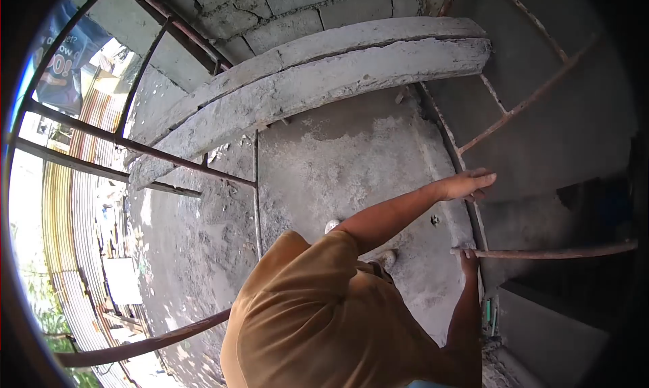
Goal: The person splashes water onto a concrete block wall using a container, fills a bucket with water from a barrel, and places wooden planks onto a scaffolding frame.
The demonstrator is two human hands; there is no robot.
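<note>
My left hand (468,184) reaches out to the right over the upright metal pipe of a scaffold frame (443,124). Its fingers are stretched out and apart, with nothing seen in them. Below it, my right hand (468,259) is closed on a rusty metal bar (554,254) near the bar's left end, where it meets the upright. The fingers of this hand are partly hidden. My shirt (318,307) is tan, and part of a shoe (387,258) shows beneath my body on the grey, cement-stained floor (338,171).
Two cement-crusted planks (338,77) cross the scaffold in front of me. Rusty scaffold bars (142,148) stand at the left, beside corrugated metal sheets (78,225). A block wall (291,12) rises behind the planks. A smooth grey wall (541,138) lies to the right.
</note>
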